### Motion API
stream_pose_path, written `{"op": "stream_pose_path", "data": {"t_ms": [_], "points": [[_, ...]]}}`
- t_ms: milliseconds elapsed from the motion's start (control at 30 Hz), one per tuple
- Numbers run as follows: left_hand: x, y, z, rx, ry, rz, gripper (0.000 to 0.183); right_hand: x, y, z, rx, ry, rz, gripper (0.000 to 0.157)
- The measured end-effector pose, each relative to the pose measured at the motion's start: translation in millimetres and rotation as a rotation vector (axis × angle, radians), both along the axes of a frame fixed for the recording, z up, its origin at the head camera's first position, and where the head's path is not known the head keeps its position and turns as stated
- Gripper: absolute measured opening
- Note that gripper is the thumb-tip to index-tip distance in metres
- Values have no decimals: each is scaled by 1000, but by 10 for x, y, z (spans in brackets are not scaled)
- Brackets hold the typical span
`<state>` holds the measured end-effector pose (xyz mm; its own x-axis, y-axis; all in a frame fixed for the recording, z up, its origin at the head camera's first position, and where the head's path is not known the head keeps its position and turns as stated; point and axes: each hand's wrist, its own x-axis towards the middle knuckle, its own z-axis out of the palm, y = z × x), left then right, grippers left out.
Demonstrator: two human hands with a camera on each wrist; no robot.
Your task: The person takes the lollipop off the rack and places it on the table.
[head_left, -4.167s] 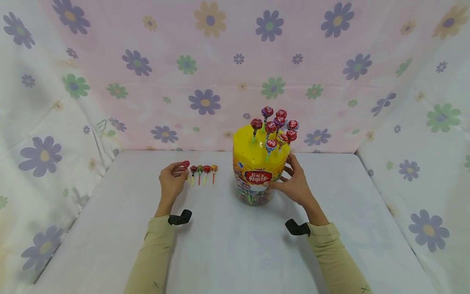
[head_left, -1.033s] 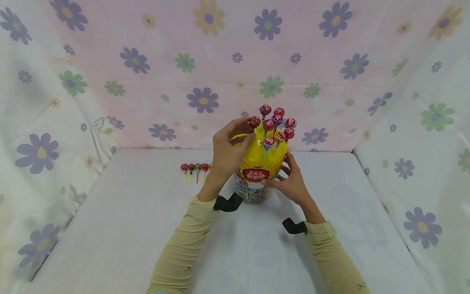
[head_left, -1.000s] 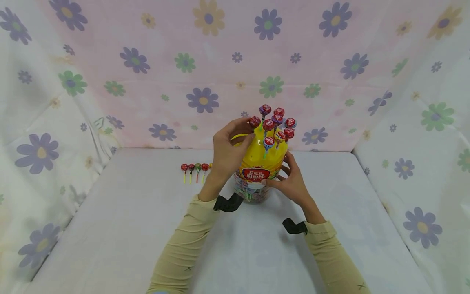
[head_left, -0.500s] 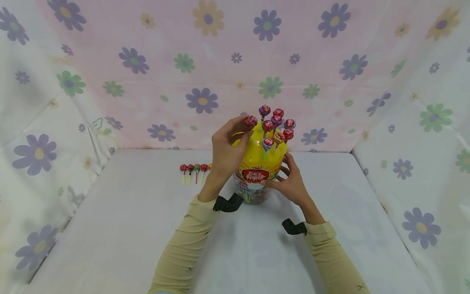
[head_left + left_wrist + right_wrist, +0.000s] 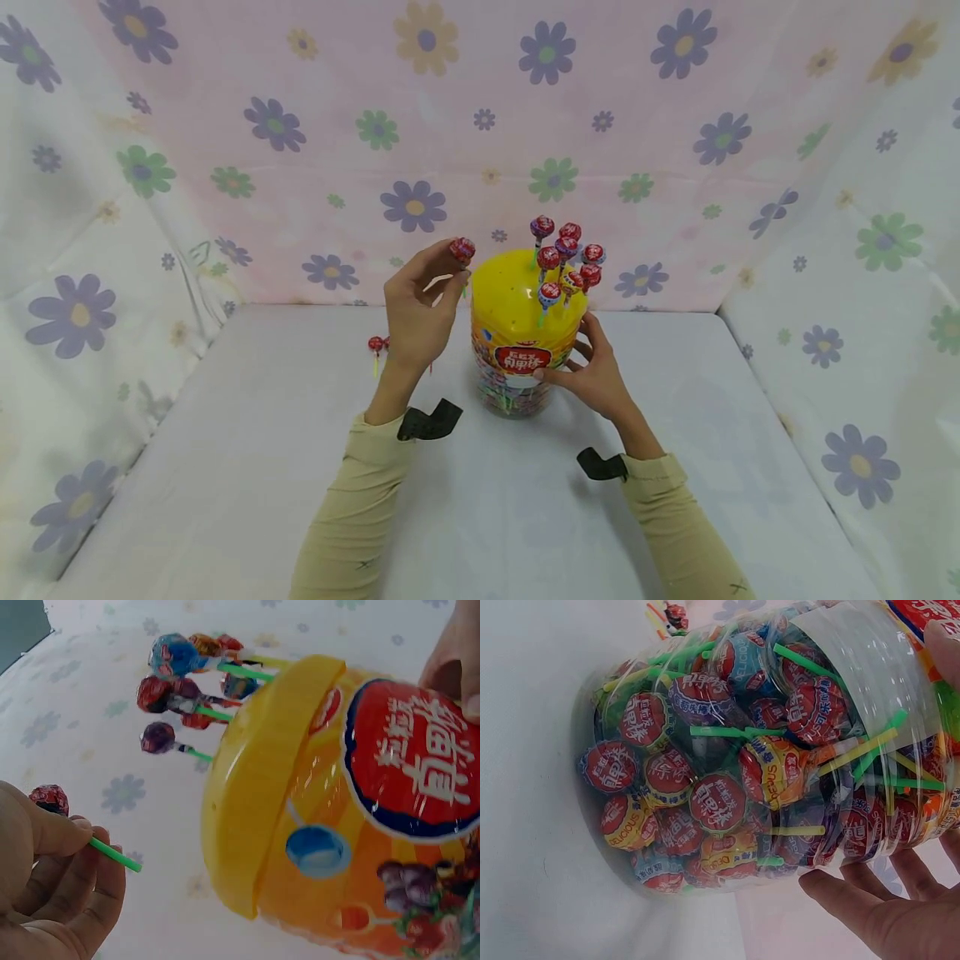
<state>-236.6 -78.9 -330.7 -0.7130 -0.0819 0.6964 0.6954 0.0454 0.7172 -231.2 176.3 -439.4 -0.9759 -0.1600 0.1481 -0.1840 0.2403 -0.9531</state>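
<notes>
My left hand (image 5: 420, 323) pinches a red-wrapped lollipop (image 5: 462, 249) just below its head, left of the jar's lid. Its bare green stick (image 5: 116, 854) points toward the jar in the left wrist view, free of the lid. A large clear candy jar (image 5: 487, 385) with a yellow lid (image 5: 501, 293) stands upright on the table. My right hand (image 5: 597, 371) grips its right side, thumb on the front by the red label. Several lollipops (image 5: 549, 259) stick up from holes in the lid's right half. Wrapped lollipops (image 5: 718, 801) fill the jar's inside.
A row of lollipops (image 5: 376, 343) lies on the white table (image 5: 247, 417) left of the jar, mostly hidden behind my left hand and wrist. Flower-patterned cloth (image 5: 480, 158) closes off the back and both sides.
My left hand, earlier by the row on the table, took hold of the lid's leftmost lollipop, drew it out and moved left with it. The right hand stays on the jar.
</notes>
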Motion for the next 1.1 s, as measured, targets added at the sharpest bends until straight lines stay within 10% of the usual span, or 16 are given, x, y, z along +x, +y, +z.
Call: {"op": "stream_pose_path", "data": {"t_ms": [467, 1100], "points": [[-12, -633, -520, 23, -215, 111, 40, -7, 11, -22, -1, 1, -5, 98], [-52, -1379, -1456, -245, -679, 284, 41, -11, 17, -17, -4, -9, 8, 97]]}}
